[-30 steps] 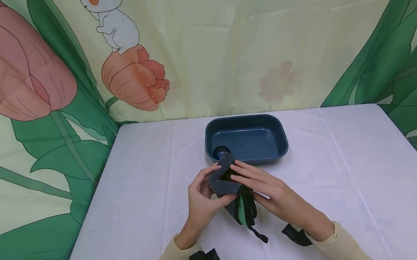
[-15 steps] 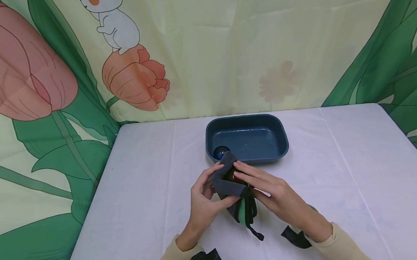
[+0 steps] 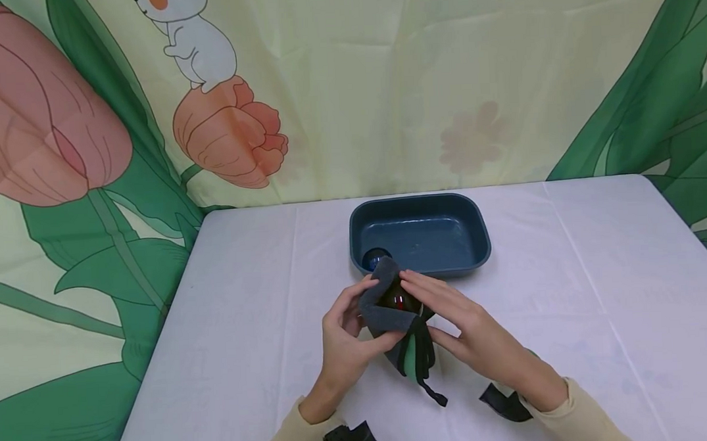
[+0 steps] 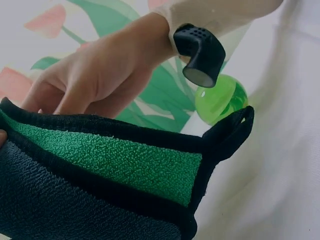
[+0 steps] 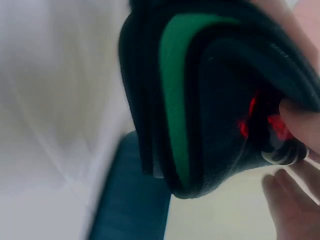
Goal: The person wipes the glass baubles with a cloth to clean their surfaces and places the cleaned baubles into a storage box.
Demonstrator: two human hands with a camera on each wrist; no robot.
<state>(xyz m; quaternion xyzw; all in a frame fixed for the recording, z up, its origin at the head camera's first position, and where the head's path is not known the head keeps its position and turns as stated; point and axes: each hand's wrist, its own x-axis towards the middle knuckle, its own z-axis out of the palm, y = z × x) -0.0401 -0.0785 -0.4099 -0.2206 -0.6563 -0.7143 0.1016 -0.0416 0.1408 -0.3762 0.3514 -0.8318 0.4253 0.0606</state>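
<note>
My left hand (image 3: 353, 339) grips a folded towel (image 3: 387, 320), blue-grey outside and green inside, with black edging and a hanging loop. Cupped in the towel is a dark glass ball (image 3: 400, 299) with a red glint, also visible in the right wrist view as a shiny ball (image 5: 280, 135). My right hand (image 3: 476, 327) holds the ball from the right side, fingers along its far side and thumb on the near side. In the left wrist view the towel (image 4: 115, 155) shows its green face between black borders. The towel hides much of the ball.
Just beyond the hands stands a dark blue rectangular basin (image 3: 419, 234), with a dark blue ball (image 3: 376, 259) in its near left corner. A clear green ball (image 4: 221, 99) lies on the white tablecloth (image 3: 244, 304), mostly hidden behind my right forearm in the head view.
The right fingers have shifted outward and drawn together, so more of the dark ball shows in the towel. Hands and towel have moved slightly to the right since the first frame.
</note>
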